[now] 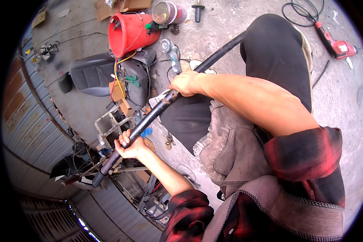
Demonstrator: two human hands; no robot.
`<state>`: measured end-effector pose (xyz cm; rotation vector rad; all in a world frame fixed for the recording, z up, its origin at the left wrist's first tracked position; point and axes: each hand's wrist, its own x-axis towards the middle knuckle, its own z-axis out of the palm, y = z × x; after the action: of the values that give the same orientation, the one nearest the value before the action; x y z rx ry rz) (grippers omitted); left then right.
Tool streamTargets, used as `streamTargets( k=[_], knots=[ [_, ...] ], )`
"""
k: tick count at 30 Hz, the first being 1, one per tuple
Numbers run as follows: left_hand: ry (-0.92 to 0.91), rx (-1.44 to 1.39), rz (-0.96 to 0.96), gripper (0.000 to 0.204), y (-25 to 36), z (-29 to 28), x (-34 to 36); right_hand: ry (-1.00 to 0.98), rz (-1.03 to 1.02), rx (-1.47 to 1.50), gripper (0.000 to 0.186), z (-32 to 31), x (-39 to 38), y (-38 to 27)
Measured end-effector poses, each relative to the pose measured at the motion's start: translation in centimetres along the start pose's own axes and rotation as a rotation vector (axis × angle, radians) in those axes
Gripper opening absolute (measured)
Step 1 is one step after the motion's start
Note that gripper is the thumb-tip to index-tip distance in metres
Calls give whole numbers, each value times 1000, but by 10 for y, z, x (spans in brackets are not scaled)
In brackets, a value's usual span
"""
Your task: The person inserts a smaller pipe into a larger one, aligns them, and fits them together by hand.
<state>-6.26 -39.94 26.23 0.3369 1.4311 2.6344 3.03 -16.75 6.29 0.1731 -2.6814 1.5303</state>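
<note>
As I log it through the head view from my distant post, item one is a black pipe (pixel 149 119), held above the concrete floor (pixel 230 24) and across the front of the folded left leg (pixel 185 121). Long axis: diagonal, from the right knee (pixel 270 36) at upper right to a dark end at lower left, pointing toward the floor's left edge. Finish: glossy, with worn patches. Upper end: lost behind the knee; I cannot tell where it stops.

Grip, right: right hand (pixel 184 83), wrapped around the pipe near the middle of its visible length, back of the hand toward me, fingertips mostly hidden. Forearm enters from the right.

Grip, left: left hand (pixel 129 145), fingers curled around the pipe close to its lower-left end, which projects a little past the hand. Nearer to that end: left. Nearer to the knee: right. Between the two, an uncovered stretch of pipe.

Adjacent: angle grinder (pixel 174 59), just beyond the right hand; cardboard piece (pixel 126 108), near the left.

Outlying: black seat (pixel 93 76), green scissors (pixel 130 78) lying on it; red bucket (pixel 143 34), toward the floor's upper edge; red drill (pixel 343 49), toward its right edge; corrugated wall (pixel 32 129), along its left edge.
</note>
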Motion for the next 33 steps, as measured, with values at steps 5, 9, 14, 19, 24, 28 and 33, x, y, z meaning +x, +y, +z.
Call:
streamTargets(
  k=[5, 9, 14, 19, 24, 28, 33],
  knots=[
    [-21, -2, 0, 36, 1, -4, -1, -14, -11, -17, 26, -1, -1, 0],
    [-65, 14, 8, 36, 1, -5, -2, -25, -3, -34, 25, -3, 0, -1],
    [-97, -5, -8, 36, 3, -6, -4, -31, 2, -30, 24, -3, 0, -2],
    [-53, 8, 9, 36, 3, -4, -4, -35, 0, -27, 26, -6, -3, -3],
    [-61, 4, -1, 35, 2, -2, -2, -59, -1, 2, 30, -9, -1, -3],
    [-65, 8, 8, 35, 1, -3, 1, -46, -14, 53, 33, -12, 1, 0],
    [-77, -26, -8, 35, 1, -7, 1, -66, -10, 56, 34, -14, 1, -2]
  ],
)
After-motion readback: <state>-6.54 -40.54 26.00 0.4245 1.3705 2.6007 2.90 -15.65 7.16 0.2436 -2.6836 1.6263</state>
